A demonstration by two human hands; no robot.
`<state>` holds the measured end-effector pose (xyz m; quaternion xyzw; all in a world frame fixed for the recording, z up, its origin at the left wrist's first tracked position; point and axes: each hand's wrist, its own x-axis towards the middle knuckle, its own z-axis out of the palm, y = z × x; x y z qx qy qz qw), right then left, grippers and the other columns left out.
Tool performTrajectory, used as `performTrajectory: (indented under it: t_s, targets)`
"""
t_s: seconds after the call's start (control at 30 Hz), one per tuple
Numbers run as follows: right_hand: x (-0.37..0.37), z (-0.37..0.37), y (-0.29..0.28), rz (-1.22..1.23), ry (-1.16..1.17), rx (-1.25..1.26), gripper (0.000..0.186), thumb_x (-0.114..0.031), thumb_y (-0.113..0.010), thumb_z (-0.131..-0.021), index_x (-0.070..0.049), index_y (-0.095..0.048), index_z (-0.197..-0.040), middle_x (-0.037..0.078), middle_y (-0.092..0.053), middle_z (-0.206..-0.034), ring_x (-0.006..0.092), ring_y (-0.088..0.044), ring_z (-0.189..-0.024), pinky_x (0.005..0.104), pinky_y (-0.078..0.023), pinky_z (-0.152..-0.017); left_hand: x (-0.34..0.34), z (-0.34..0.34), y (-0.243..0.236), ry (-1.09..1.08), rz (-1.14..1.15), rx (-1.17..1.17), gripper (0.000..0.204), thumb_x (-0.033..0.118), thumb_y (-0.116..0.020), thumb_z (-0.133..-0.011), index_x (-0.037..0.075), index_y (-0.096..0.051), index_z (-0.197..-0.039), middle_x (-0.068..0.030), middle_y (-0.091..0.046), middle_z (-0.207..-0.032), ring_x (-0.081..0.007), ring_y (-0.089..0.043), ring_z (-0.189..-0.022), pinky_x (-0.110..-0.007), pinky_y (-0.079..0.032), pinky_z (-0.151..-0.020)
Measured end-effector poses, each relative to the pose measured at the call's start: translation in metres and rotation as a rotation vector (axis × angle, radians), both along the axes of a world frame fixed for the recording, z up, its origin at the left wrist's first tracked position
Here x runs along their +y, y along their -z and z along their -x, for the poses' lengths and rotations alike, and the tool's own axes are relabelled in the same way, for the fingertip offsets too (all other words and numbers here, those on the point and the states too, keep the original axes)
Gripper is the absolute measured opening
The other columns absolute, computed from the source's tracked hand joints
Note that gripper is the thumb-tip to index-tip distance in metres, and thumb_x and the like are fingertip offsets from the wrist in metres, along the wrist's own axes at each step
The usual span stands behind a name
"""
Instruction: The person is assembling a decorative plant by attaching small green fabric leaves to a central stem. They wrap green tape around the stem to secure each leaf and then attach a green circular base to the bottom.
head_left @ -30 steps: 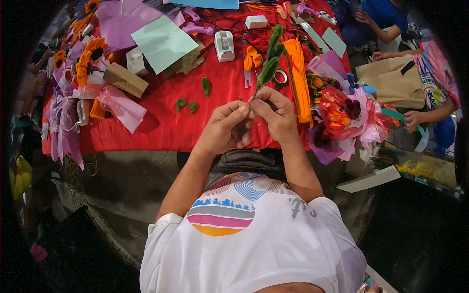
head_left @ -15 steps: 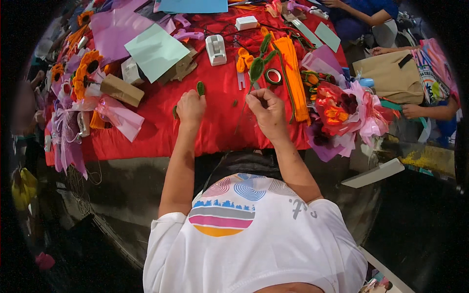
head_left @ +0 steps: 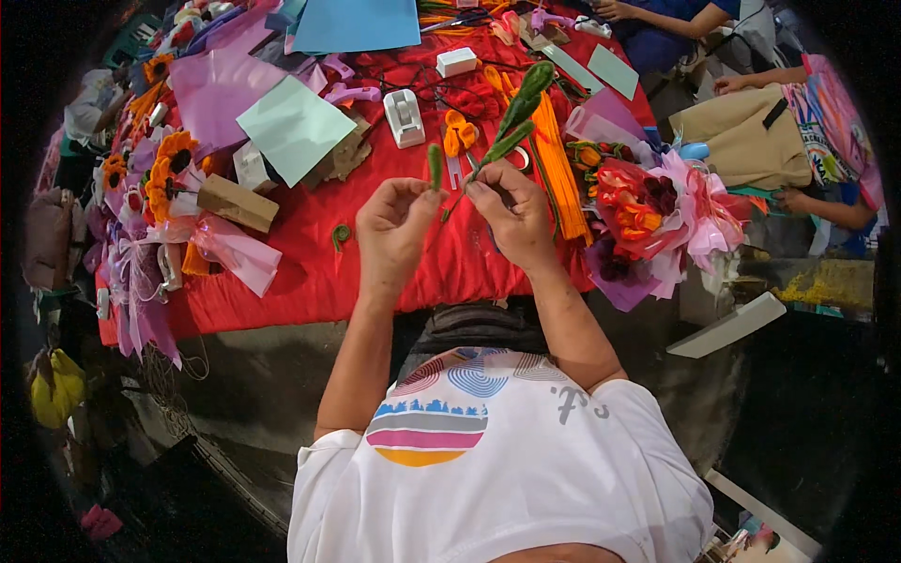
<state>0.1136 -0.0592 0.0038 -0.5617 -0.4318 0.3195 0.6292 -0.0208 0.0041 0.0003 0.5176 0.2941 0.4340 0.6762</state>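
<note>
A red cloth [head_left: 314,277] covered the tabletop; orange sunflowers [head_left: 174,161] crowded its left edge, orange pipe cleaners [head_left: 560,174] lay right of centre, and a red-and-pink bouquet [head_left: 643,216] sat at the right edge, toward the near corner. Beyond that edge showed a co-worker's hand [head_left: 796,200]. Grey lettering [head_left: 571,405] marked the person's white shirt [head_left: 526,488]. Above the near edge, the left hand [head_left: 394,223] pinched a fuzzy green leaf [head_left: 435,167]; the right hand [head_left: 514,214], thumb against forefinger, gripped a green sprig [head_left: 526,101] by its stem.

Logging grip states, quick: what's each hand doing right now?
Left hand: closed, pinching a single green fuzzy leaf, roughly upright.
Right hand: closed, pinching a green leafy sprig near its lower end.
</note>
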Motion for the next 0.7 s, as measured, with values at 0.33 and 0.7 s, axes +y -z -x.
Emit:
performTrajectory:
  t_s: [0.33, 0.7]
  targets:
    - [-0.005, -0.001, -0.023, -0.119, 0.054, -0.402, 0.004, -0.002, -0.057, -0.078, 0.001, -0.055, -0.080, 0.009, -0.055, -0.078, 0.0179, -0.056, -0.074, 0.0277, -0.044, -0.065, -0.020, -0.021, -0.009, -0.031, -0.029, -0.183, 0.010, 0.000, -0.053, -0.084, -0.004, -0.050, -0.092, -0.0079, -0.057, -0.085, -0.0114, -0.057, -0.080, -0.028, -0.051, -0.075]
    - [-0.006, 0.002, -0.033, -0.229, 0.169, -0.606, 0.008, 0.000, -0.062, -0.073, 0.001, -0.061, -0.082, 0.010, -0.059, -0.078, 0.0211, -0.060, -0.074, 0.0294, -0.048, -0.063, -0.021, -0.024, -0.017, -0.090, -0.124, -0.119, 0.009, 0.000, -0.052, -0.084, -0.005, -0.050, -0.091, -0.0073, -0.058, -0.083, -0.0104, -0.057, -0.076, -0.024, -0.049, -0.072]
